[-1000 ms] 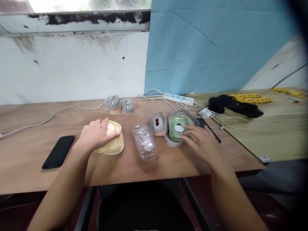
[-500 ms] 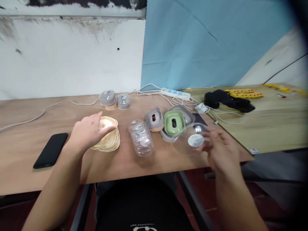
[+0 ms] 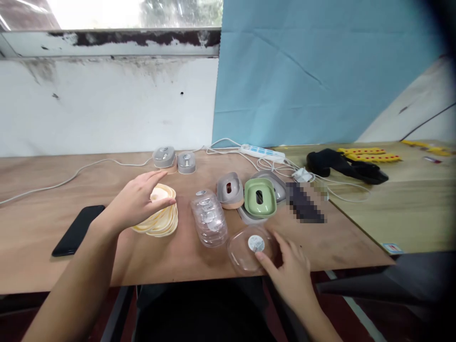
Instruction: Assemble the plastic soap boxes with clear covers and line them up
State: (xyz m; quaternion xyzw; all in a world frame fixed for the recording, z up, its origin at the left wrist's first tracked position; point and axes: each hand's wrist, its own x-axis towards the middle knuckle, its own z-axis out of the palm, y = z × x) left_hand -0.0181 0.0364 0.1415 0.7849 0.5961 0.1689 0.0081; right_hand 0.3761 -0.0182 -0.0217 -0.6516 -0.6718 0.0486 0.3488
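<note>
My right hand (image 3: pixel 288 268) grips a clear plastic cover (image 3: pixel 243 248) by its right side, thumb near the round pale label on top. The cover sits at the table's front edge, beside a row of nested clear covers (image 3: pixel 210 221) that overlap one another. Over a pile of flat cream pieces with yellowish edges (image 3: pixel 162 221) my left hand (image 3: pixel 142 199) hovers, fingers stretched and thumb apart, holding nothing. Whether it touches the pile I cannot tell. Behind the covers are a green tray-like part with an oval slot (image 3: pixel 251 203) and a similar grey part (image 3: pixel 224 192).
A black phone (image 3: pixel 78 230) lies at the left. Two grey lidded boxes (image 3: pixel 164 156) stand toward the wall. A white power strip (image 3: pixel 263 153) with tangled cables and a black strap (image 3: pixel 345 167) are at the back right. A pixelated dark patch (image 3: pixel 304 204) lies right of the green part.
My right hand has brought the clear cover down and left, from above the right side of the table to its front edge. The left hand stays over the cream pile. The view has tilted up.
</note>
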